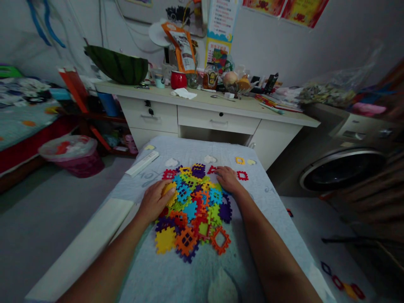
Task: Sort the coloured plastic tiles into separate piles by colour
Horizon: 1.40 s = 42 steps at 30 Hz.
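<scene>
A heap of colourful interlocking plastic tiles (191, 210) with toothed edges lies on a cloth-covered table, some solid and some with window-like cutouts. At the heap's left edge, my left hand (156, 200) is closed on a yellow tile (170, 194), its thumb across the tile's face. My right hand (229, 180) rests at the upper right of the heap, fingers stretched out. Its fingertips reach a red tile (211, 169) and partly cover it. Orange tiles (186, 240) and a solid yellow tile (165, 240) lie at the near side.
Beyond my right hand lie a red frame tile (243, 175) and a yellow one (240, 160). A white strip (143, 163) lies at the table's left. Behind stands a cluttered white desk (217, 112); a washing machine (334, 147) is at right, a pink bin (75, 158) at left.
</scene>
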Available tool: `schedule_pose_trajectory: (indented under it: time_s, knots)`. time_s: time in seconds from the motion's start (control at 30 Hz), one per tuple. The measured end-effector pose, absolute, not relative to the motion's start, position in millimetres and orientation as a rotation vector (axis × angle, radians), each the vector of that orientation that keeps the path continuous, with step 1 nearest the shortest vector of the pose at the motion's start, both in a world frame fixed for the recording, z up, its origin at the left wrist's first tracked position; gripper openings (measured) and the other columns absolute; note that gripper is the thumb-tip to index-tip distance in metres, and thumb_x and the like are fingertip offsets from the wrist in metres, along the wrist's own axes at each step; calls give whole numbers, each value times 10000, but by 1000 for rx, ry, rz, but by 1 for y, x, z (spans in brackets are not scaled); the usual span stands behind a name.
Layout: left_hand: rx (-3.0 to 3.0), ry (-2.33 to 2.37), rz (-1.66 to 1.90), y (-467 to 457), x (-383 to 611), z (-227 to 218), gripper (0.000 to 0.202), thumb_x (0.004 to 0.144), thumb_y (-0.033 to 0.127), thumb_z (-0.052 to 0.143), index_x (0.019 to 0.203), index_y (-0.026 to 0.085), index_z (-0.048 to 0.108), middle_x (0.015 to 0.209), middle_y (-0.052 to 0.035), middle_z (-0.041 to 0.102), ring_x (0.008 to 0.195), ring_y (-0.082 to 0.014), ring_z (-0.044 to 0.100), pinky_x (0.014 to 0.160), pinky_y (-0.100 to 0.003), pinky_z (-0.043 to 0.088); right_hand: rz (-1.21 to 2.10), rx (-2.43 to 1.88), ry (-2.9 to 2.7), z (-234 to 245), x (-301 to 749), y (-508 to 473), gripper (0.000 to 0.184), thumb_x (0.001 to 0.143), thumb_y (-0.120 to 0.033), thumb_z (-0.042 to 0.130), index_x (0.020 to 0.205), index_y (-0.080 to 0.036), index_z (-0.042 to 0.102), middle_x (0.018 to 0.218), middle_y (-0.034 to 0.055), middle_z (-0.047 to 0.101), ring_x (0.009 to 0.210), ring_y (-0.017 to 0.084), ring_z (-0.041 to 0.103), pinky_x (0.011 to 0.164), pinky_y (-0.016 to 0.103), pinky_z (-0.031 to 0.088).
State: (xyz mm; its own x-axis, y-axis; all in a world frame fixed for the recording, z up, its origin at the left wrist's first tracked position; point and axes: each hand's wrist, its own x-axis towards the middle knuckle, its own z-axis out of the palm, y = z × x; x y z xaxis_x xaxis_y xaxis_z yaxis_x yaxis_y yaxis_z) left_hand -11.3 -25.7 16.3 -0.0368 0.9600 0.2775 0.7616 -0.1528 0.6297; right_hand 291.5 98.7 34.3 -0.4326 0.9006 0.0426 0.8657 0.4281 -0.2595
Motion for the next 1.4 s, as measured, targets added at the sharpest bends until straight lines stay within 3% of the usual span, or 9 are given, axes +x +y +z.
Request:
schedule_pose_trajectory:
  time_s: [0.13,0.33,0.53,0.83,1.03,1.2,1.4]
  knots:
    - [1951,1835,986,-25,-11,16,438,883,533,449,1130,209,608,1104,-71,669,1023,-246,619,925,-385,470,280,-1575,-2458,31,294,102,253,891,-229,486,1053,-219,680,1206,72,631,1139,239,499,961,367,339]
    - [1946,1844,980,-26,-12,14,451,889,543,448,1149,207,600,1131,-73,659,1044,-245,611,941,-382,461,202,-1639,-2332,32,292,100,168,784,-126,514,856,-188,652,933,70,675,916,216,546,832,306,362]
    - [1939,1849,976,-26,-11,14,477,894,555,439,1177,202,591,1162,-82,651,1076,-250,604,974,-394,445,159,-1696,-2133,40,327,113,194,742,-154,549,916,-177,631,949,75,672,894,208,565,802,285,385]
    - [1958,1834,982,-25,-14,9,467,900,543,442,1182,200,586,1155,-74,651,1071,-243,605,967,-381,448,228,-2086,-1744,51,419,118,139,704,-138,591,836,-182,599,783,27,635,694,149,548,603,234,346]
    - [1952,1844,989,-26,-13,12,455,896,542,442,1165,209,595,1143,-65,658,1059,-239,611,960,-370,456,493,-2123,-1876,49,423,111,158,669,-186,670,766,-190,545,677,-23,568,600,108,491,529,211,289]
    - [1954,1844,995,-26,-13,12,461,894,538,444,1170,204,600,1145,-68,659,1054,-243,615,938,-367,469,507,-2119,-1985,64,415,109,134,717,-238,648,685,-183,530,640,-21,541,582,103,460,529,225,278]
    - [1951,1834,990,-27,-12,14,471,899,548,439,1169,196,597,1139,-74,656,1057,-244,608,956,-380,456,629,-1724,-2323,81,378,105,118,742,-271,656,785,-173,606,742,-7,603,665,118,517,603,229,359]
